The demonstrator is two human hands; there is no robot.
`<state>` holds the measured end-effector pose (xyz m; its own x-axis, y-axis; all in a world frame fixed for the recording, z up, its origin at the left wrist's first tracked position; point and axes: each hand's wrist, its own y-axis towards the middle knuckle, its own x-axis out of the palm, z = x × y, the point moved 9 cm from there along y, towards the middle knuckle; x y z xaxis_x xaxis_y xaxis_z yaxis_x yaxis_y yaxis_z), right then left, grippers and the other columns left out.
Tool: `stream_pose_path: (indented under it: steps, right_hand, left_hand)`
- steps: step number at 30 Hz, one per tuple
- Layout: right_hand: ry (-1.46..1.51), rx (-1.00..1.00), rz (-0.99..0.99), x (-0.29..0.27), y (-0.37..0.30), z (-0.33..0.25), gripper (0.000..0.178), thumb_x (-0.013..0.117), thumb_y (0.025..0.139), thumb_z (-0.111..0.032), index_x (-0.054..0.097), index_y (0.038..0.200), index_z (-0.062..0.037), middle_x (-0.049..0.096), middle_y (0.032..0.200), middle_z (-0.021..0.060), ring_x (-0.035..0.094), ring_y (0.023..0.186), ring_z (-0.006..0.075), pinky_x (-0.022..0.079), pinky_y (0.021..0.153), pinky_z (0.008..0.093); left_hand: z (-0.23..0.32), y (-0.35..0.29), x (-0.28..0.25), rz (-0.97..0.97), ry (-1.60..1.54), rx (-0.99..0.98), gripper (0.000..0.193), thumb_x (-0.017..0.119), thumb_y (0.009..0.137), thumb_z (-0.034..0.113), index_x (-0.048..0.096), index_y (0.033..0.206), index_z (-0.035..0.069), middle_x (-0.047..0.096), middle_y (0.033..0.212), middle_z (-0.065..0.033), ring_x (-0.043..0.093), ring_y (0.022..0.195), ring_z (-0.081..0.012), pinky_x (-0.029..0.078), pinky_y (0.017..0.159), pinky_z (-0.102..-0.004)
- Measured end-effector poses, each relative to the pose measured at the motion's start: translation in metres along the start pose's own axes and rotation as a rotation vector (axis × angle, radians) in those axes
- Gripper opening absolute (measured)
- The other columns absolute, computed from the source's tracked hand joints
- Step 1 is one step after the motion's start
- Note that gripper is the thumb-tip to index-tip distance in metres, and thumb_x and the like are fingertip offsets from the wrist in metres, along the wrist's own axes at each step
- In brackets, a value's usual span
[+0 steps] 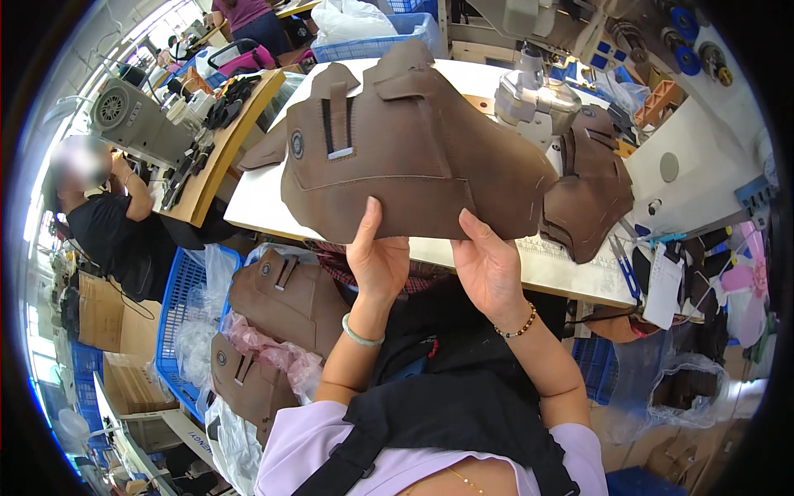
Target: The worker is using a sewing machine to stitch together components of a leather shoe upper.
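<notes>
The white table (256, 202) is partly hidden by the brown leather piece (397, 157), held up above its near edge. The left hand (380, 264) and right hand (488, 273) pinch the lower edge, thumbs in front; the fingers behind are partly hidden. At the table's right end, a sewing machine (670, 165) crowds the space, with a stack of brown parts (585, 198) lying beside it and blue-handled scissors (626, 266) at the near right corner. A co-worker (112, 227) sits left of the table. Beyond its far edge, a blue crate (422, 37) holds a white bag (351, 25). Below its near left side, a blue basket (169, 331) contains clear plastic; brown pieces (285, 298) and pink plastic (269, 347) lie alongside, whether inside is unclear.
</notes>
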<state>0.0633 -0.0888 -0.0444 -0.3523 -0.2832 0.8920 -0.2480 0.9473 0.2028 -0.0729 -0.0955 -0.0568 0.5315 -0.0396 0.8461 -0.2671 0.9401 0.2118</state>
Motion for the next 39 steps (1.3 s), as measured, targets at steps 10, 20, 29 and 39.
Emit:
stream_pose_path:
  steps: [10, 20, 29, 39]
  right_hand:
    - [0.103, -0.042, 0.066, -0.035, 0.001, -0.016, 0.027, 0.054, 0.096, -0.005, 0.056, 0.122, -0.0056, 0.062, 0.120, 0.0052, 0.058, 0.114, 0.0172, 0.048, 0.102, 0.0330]
    - [0.071, -0.004, 0.163, -0.067, 0.006, -0.003, 0.027, 0.055, 0.096, -0.005, 0.056, 0.123, -0.0063, 0.062, 0.121, 0.0054, 0.058, 0.113, 0.0174, 0.048, 0.102, 0.0328]
    - [0.316, 0.145, 0.279, -0.061, 0.014, 0.039, 0.029, 0.058, 0.095, -0.012, 0.056, 0.122, -0.0032, 0.060, 0.126, 0.0088, 0.056, 0.118, 0.0207, 0.045, 0.106, 0.0353]
    - [0.466, 0.415, -0.109, 0.015, 0.058, 0.095, 0.039, 0.048, 0.100, -0.029, 0.048, 0.133, -0.0060, 0.054, 0.134, 0.0091, 0.053, 0.123, 0.0217, 0.047, 0.104, 0.0390]
  left_hand:
    - [0.010, -0.001, -0.045, 0.069, -0.376, -0.014, 0.031, 0.051, 0.098, 0.018, 0.055, 0.121, -0.002, 0.061, 0.123, -0.0134, 0.059, 0.115, -0.0245, 0.048, 0.100, -0.0393]
    - [0.021, -0.009, -0.079, 0.141, -0.165, 0.063, 0.031, 0.055, 0.096, 0.013, 0.053, 0.123, -0.001, 0.059, 0.124, -0.0118, 0.057, 0.117, -0.0220, 0.048, 0.101, -0.0366]
    - [0.014, -0.007, -0.072, 0.142, -0.228, 0.062, 0.038, 0.056, 0.095, 0.012, 0.047, 0.131, 0.003, 0.055, 0.131, -0.0093, 0.053, 0.122, -0.0225, 0.044, 0.106, -0.0376]
    - [0.043, 0.026, -0.019, -0.173, -0.559, 0.029, 0.038, 0.046, 0.101, 0.026, 0.052, 0.128, 0.001, 0.057, 0.131, -0.0130, 0.053, 0.123, -0.0264, 0.042, 0.108, -0.0422]
